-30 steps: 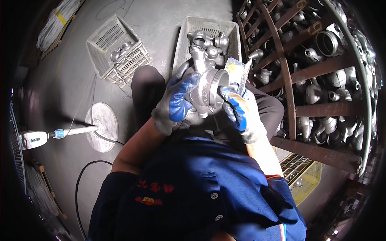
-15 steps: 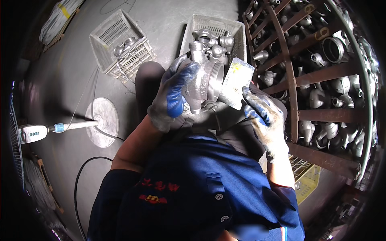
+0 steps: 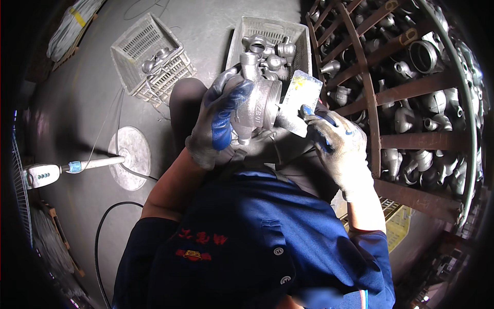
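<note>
Head view shows me the biggest change first: my right hand [image 3: 334, 147], which a second ago was pressed against the casting [image 3: 257, 100] beside the left, has drawn back to the right and now pinches a flat, worn pad [image 3: 300, 100] by its lower edge, its face leaning on the casting's round flange, so I judge the rubbing stroke is between passes. My left hand [image 3: 218, 121] stays clenched round the casting, held up over my lap before the crate [image 3: 303, 49]. It is dull grey, a stubby threaded neck on top, possibly rough-cast.
</note>
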Motion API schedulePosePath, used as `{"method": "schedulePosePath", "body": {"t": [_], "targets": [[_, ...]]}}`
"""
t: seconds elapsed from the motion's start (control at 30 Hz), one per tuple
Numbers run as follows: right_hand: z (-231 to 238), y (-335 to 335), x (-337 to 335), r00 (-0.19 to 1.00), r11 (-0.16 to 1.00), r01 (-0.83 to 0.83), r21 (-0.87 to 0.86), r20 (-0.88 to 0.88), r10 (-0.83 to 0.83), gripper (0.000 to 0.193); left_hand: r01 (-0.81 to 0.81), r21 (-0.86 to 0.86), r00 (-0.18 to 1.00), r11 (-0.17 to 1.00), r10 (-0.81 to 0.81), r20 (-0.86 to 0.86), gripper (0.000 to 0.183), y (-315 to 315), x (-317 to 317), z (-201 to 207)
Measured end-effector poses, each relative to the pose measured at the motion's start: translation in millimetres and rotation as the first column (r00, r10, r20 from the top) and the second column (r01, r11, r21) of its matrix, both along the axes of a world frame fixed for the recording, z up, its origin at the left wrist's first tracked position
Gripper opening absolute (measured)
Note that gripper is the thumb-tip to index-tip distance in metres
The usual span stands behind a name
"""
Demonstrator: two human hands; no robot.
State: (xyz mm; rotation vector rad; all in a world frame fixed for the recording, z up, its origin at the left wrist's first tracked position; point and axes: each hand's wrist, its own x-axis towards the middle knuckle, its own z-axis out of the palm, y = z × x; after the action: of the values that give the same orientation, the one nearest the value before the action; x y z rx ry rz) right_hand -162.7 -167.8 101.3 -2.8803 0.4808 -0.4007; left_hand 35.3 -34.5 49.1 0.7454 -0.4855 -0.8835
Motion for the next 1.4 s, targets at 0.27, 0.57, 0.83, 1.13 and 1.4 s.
{"method": "schedulePosePath", "body": {"t": [0.27, 0.57, 0.83, 1.13, 1.4], "targets": [[1, 2, 4, 0.998, 0.999, -0.023, -0.049, -0.063, 0.02, 0.036, -0.02, -0.043, 0.998, 0.999, 0.022, 0.062, 0.044, 1, -4, 8], [6, 0, 5, 0.979, 1.0, 0.007, -0.003, -0.203, -0.007, 0.037, -0.017, -0.02, 1.0, 1.0, 0.017, 0.014, 0.037, 2, -3, -1], [12, 3, 9, 0.98, 0.995, -0.02, -0.103, -0.201, -0.001, 0.034, 0.033, -0.059, 0.998, 0.998, -0.037, -0.059, 0.04, 3, -2, 3], [23, -5, 20, 0.938, 0.999, 0.033, -0.02, -0.346, -0.037, 0.026, -0.096, 0.085, 0.828, 0.992, 0.032, 0.56, 0.042, 5, -3, 3], [17, -15, 25, 0.969, 0.997, 0.033, -0.075, -0.241, -0.05, 0.017, -0.143, -0.076, 0.677, 0.987, 0.153, 0.72, 0.032, 6, 2, -23]]}}
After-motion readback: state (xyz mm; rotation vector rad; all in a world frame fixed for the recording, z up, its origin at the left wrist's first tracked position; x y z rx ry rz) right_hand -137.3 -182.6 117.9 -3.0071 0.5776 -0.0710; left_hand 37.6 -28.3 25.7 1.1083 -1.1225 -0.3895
